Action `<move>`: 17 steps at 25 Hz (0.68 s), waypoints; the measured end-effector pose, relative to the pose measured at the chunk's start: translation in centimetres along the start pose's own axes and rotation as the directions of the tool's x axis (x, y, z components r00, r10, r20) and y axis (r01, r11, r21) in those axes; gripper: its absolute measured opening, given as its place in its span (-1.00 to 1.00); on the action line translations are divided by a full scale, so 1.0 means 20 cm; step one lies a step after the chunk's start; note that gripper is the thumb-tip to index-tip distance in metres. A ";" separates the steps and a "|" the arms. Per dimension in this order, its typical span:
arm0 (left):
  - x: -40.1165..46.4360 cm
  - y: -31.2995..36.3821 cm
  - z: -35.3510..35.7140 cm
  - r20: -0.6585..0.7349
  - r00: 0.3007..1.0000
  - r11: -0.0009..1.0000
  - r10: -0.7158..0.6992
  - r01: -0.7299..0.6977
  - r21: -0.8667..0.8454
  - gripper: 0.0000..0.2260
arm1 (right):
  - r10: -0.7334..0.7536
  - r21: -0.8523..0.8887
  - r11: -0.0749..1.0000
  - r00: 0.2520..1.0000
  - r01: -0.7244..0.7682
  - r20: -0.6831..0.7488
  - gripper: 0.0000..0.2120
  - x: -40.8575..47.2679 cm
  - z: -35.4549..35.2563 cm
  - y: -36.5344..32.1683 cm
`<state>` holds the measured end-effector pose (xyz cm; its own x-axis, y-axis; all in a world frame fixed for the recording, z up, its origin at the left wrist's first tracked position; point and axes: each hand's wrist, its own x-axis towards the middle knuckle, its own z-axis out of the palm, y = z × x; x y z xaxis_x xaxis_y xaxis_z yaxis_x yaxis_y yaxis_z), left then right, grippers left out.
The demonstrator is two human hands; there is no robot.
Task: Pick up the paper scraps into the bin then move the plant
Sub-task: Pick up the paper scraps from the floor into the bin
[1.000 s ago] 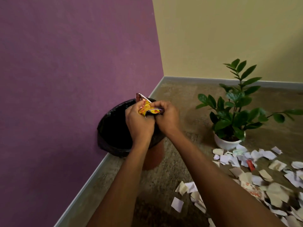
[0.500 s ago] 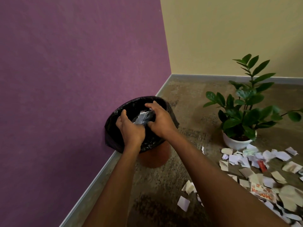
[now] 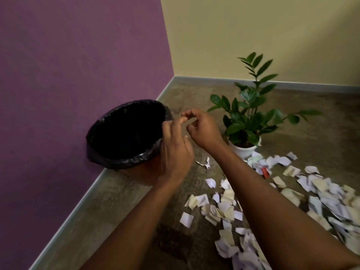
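Both hands are empty, fingers loosely curled: left hand (image 3: 175,151) beside the black-lined round bin (image 3: 124,133), right hand (image 3: 202,127) near it. White torn paper scraps (image 3: 226,209) litter the floor (image 3: 116,211) around the white-potted green leafy plant (image 3: 245,121).

The bin (image 3: 126,133) interior is too dark to read; the paper scraps (image 3: 321,195) run off-frame right.

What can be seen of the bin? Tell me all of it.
The bin is round, lined with a crinkled black plastic bag folded over its rim; an orange-brown wall shows below the bag. It stands upright on the floor against the purple wall, mouth open, inside too dark to see. The left hand overlaps its near right edge; contact cannot be told.
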<state>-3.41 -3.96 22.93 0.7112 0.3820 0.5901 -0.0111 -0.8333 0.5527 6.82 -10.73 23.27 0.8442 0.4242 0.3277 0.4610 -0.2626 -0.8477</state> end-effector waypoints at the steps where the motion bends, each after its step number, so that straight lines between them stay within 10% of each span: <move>1: -0.06 0.00 0.05 0.074 0.997 0.999 0.024 -0.026 0.031 -0.55 | 0.005 -0.058 0.998 1.000 -0.005 0.012 -0.65 -0.05 -0.05 0.06; 5: -0.31 -0.12 0.24 0.453 0.887 0.986 -0.089 0.014 0.167 -0.50 | 0.171 -0.341 0.932 0.979 -0.122 0.115 -0.65 -0.31 -0.20 0.37; 13: -0.81 -0.60 0.38 0.856 0.315 0.905 -0.409 0.018 0.426 0.03 | 0.622 -0.638 0.720 0.662 -0.274 0.418 0.13 -0.90 -0.22 0.82; 17: -0.94 -0.65 0.38 0.822 0.340 0.857 -0.457 -0.079 0.509 0.12 | 0.686 -0.742 0.633 0.604 -0.221 0.406 0.32 -1.00 -0.17 0.91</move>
<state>-11.20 -3.28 0.19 0.8245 0.1826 -0.5356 0.2927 -0.9477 0.1276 -0.77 -26.84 2.73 0.7150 0.4278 -0.5529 0.3085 -0.9028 -0.2996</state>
